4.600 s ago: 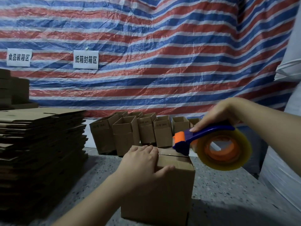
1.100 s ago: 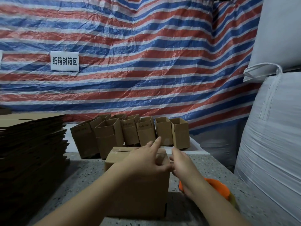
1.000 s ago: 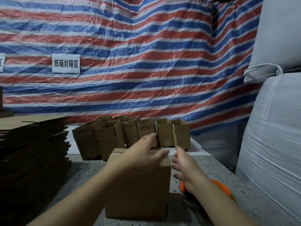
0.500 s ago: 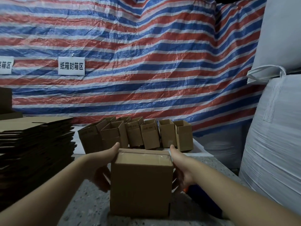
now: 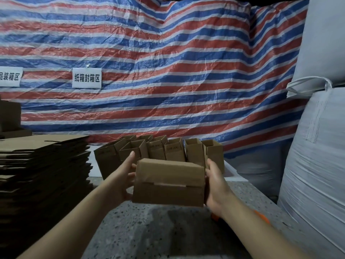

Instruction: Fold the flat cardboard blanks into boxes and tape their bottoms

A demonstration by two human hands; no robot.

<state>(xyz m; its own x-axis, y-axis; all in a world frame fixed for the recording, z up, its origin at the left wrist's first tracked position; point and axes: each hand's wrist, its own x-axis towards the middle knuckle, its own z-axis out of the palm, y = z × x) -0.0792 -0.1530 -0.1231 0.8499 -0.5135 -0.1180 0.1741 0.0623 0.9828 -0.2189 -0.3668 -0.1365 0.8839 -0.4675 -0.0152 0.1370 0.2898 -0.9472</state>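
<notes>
Frame centre: you hold the box (image 5: 168, 182) off the table (image 5: 149, 230), clamped between your left hand (image 5: 124, 177) and right hand (image 5: 214, 186), seam facing you.

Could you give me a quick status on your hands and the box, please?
Left hand and right hand grip the brown cardboard box by its sides, lifted off the speckled table. Taped seam faces camera. Nothing in the way.

1 box held (image 5: 168, 184), approx 8 open boxes behind (image 5: 174, 152), 1 stack of flat blanks (image 5: 43, 165), 2 signs (image 5: 87, 78), 2 hands (image 5: 123, 176)
</notes>
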